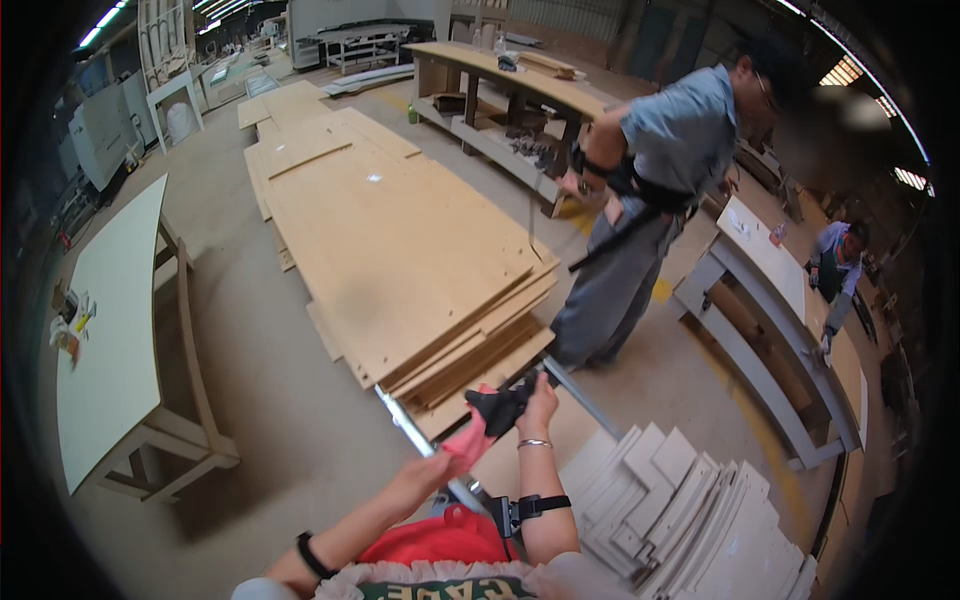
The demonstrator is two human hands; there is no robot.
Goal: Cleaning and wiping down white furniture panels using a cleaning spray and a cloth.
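Note:
In front of my body I hold a work glove (503,408), limp and black with pink parts, between both hands. My left hand (420,482) is closed on its pink end. Closed at the black end, my right hand (540,405) is a little farther forward, with a bracelet at its wrist. The finer finger positions are blurred. Just beyond the hands lies the near end of a stack of wooden panels (400,250), resting on a metal-edged frame (405,422).
White cut panels (690,510) are stacked at the lower right. A pale-topped table (120,300) stands left. A person in a blue shirt (680,120) is right of the wood stack; another person (840,260) leans at a bench (770,255) farther right. A long workbench (520,75) stands behind.

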